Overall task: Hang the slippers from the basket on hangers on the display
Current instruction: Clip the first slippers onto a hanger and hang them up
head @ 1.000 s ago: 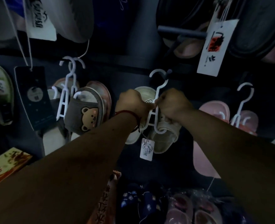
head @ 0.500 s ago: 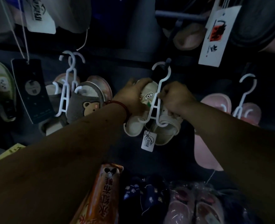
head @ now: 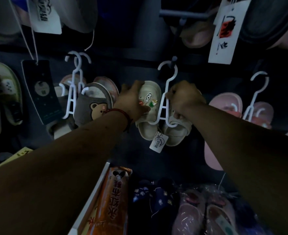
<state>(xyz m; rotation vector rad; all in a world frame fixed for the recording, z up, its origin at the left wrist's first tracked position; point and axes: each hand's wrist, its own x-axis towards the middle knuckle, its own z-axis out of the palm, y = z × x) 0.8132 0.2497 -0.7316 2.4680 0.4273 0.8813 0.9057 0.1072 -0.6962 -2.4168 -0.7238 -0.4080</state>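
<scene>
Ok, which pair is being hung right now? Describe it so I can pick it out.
On the dark display wall, find the middle white hanger, between both hands. The cream slippers hang on it. Only this pair carries small charms and a white tag; neighbours are bear-faced grey and plain pink.

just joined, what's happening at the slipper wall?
A person is hanging a pair of cream slippers on a white hanger at a dark display wall. The hanger's hook is already over a display peg. The left hand holds the left slipper, the one with the charms; the right hand has a closed grip on the hanger's stem by the right slipper. A paper tag dangles below. Neighbouring hangers already carry a bear slipper and pink slippers.
</scene>
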